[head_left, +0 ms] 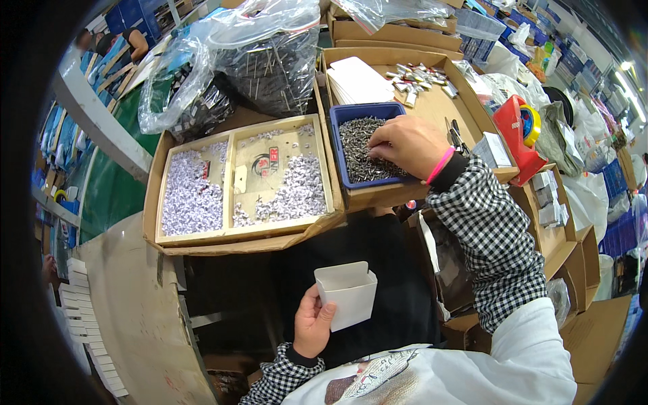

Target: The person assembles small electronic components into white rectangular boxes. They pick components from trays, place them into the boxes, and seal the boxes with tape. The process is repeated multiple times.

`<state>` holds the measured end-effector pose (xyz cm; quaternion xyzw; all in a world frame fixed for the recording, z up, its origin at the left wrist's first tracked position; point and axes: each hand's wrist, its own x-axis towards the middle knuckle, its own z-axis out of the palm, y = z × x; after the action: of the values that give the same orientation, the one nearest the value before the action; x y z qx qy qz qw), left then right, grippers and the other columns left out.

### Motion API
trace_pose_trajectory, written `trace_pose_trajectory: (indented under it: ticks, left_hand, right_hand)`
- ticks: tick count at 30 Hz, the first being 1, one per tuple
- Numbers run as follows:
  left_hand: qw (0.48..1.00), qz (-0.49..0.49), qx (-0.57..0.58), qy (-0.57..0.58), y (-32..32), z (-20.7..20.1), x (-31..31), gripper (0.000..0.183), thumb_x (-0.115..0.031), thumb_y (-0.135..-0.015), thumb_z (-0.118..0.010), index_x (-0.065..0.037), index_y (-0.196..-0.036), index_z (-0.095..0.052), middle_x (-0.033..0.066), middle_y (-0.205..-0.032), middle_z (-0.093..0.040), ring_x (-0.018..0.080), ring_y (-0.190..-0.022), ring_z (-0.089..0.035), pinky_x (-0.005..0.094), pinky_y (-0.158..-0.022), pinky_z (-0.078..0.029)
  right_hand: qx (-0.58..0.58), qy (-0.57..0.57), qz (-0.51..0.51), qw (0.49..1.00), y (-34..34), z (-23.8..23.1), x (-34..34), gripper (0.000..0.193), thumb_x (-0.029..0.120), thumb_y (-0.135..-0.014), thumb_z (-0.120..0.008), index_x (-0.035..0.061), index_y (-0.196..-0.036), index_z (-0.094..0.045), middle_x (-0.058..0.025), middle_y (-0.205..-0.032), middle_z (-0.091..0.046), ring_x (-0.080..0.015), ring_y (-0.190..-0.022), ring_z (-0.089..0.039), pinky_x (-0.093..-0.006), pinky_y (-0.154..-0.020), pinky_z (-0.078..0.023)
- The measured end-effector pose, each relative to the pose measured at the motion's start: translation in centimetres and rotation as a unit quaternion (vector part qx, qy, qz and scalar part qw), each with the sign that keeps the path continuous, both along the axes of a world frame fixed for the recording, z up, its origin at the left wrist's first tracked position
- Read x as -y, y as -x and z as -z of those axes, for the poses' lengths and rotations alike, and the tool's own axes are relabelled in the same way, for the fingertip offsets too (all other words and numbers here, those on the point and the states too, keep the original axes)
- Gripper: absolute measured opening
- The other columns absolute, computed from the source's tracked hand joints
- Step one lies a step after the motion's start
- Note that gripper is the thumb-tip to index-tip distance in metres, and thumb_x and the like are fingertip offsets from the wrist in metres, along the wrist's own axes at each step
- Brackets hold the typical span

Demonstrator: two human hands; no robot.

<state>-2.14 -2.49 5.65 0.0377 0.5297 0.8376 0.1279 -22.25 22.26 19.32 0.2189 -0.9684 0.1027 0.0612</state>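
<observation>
Low in front of my body, my left hand (313, 322) grips a small white cardboard box (347, 297) by its side, thumb on the front. The box's top flap stands up. My right hand (410, 145) is over a blue plastic bin (339, 152) filled with small dark metal screws (359, 135). Its fingers are bent together at the screws, and what lies between them is hidden. Left of the bin, a wooden tray (229, 185) in two compartments holds many small white plastic pieces (196, 196).
A cardboard tray (466, 88) behind the bin holds white cards (361, 82), small metal parts (415, 79) and pliers (457, 135). A red tape dispenser (514, 138) stands to the right. Bags of black parts (263, 74) lie behind; white boxes (94, 324) line the left.
</observation>
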Motion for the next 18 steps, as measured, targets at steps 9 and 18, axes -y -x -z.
trace_pose_trajectory:
  ticks: [9,18]
  left_hand:
    - [0.998,-0.043,-0.030,0.017,1.5,-1.3,0.3,0.042,-0.016,-0.094,-0.054,0.001,-0.130,-0.039,0.0089,-0.117,-0.056,0.0118,-0.103,-0.055,0.0264,-0.091,-0.043]
    - [0.997,-0.073,-0.035,-0.018,1.8,-2.1,0.3,0.042,-0.009,-0.094,-0.052,0.001,-0.131,-0.037,0.0094,-0.121,-0.053,0.0132,-0.108,-0.053,0.0272,-0.094,-0.042]
  right_hand:
    - [-0.037,0.103,-0.049,0.993,-2.3,-1.9,1.1,0.016,0.017,-0.082,-0.064,0.0026,-0.089,-0.068,-0.0127,-0.080,-0.067,-0.0267,-0.073,-0.065,-0.0320,-0.067,-0.051]
    - [0.046,0.070,-0.245,0.966,-8.0,-2.2,7.0,0.011,0.015,-0.077,-0.069,0.0090,-0.086,-0.066,-0.0050,-0.073,-0.063,-0.0218,-0.067,-0.063,-0.0318,-0.058,-0.051]
